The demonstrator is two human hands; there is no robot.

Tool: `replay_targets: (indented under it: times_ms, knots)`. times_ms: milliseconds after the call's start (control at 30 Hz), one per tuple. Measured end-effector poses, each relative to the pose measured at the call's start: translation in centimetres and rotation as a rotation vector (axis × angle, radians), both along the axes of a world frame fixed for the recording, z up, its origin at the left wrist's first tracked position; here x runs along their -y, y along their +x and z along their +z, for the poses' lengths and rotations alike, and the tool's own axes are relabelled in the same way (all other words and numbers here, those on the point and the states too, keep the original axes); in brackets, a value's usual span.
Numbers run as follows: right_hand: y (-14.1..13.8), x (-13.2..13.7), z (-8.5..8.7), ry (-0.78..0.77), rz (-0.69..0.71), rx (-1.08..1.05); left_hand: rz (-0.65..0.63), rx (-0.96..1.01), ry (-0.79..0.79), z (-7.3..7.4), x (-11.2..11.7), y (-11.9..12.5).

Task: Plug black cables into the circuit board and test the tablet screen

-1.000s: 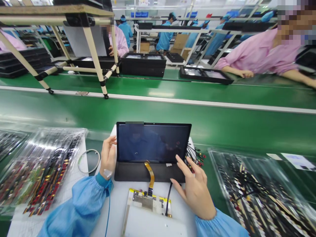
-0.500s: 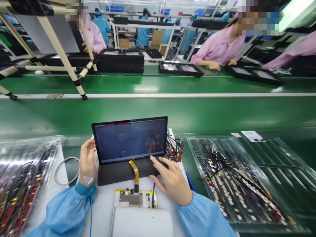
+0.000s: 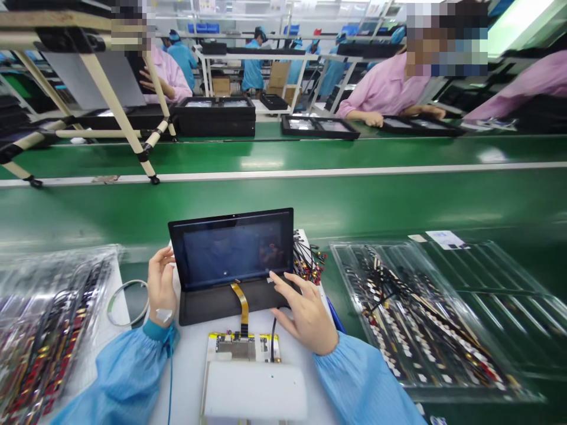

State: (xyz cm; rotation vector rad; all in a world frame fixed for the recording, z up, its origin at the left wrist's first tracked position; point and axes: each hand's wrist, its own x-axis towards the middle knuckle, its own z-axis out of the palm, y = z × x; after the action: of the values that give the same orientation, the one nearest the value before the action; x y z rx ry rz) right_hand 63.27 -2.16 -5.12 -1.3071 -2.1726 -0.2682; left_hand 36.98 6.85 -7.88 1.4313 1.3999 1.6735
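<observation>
Tablet panel [image 3: 231, 251] leans back on a black pad [image 3: 208, 307], centre of a white bench top [image 3: 186, 366]. Amber ribbon cable [image 3: 241, 304] runs at 6 o'clock to a circuit board [image 3: 234, 348], white block [image 3: 256, 389] just below. We see left hand [image 3: 162, 286] open, gripping nothing, probably touching the panel's left edge at 9 o'clock. Right hand [image 3: 305, 313] is spread open, holding nothing, fingertips [image 3: 271, 275] on the panel's lower edge at 4 o'clock. Clear tray of wired connectors [image 3: 420, 313] lies at 3 o'clock, bagged cables [image 3: 57, 319] at 9 o'clock.
</observation>
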Motion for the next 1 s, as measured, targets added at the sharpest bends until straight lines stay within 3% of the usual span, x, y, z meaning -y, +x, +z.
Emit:
replay_targets:
  times_ms: [133, 267, 367, 500, 567, 667, 767, 833, 900, 1000]
  knots:
    - [-0.6, 1.4, 1.0, -0.015, 0.031, -0.040, 0.098, 0.020, 0.093, 0.5, -0.1, -0.1]
    - [-2.2, 4.7, 1.4, -0.212, 0.194, -0.006, 0.136, 0.016, 0.158, 1.8, 1.5, -0.6]
    - [-3.0, 6.7, 0.7, -0.307, 0.236, 0.040, 0.009, -0.136, 0.167, 3.5, 4.2, -0.9]
    - [-3.6, 7.7, -0.1, -0.302, 0.244, 0.100, -0.316, -0.427, 0.197, 5.6, 8.4, -0.6]
    - [-3.8, 7.9, 0.2, -0.278, 0.238, 0.106, -0.441, -0.539, 0.223, 6.3, 10.0, -0.2]
    - [-3.7, 8.1, 1.7, -0.185, 0.209, 0.101, -0.471, -0.624, 0.218, 7.2, 11.6, 0.7]
    - [-2.5, 8.7, 2.9, -0.040, 0.081, 0.082, -0.454, -0.633, 0.179, 8.1, 12.4, 1.9]
    - [-1.2, 9.5, 2.4, 0.020, -0.094, 0.068, -0.473, -0.646, 0.166, 8.5, 12.9, 3.1]
    - [-0.2, 10.6, 0.6, 0.010, -0.303, 0.065, -0.476, -0.697, 0.186, 8.2, 13.3, 4.7]
    - [0.3, 12.4, -2.9, -0.088, -0.552, 0.011, -0.373, -0.885, 0.236, 6.4, 14.0, 7.2]
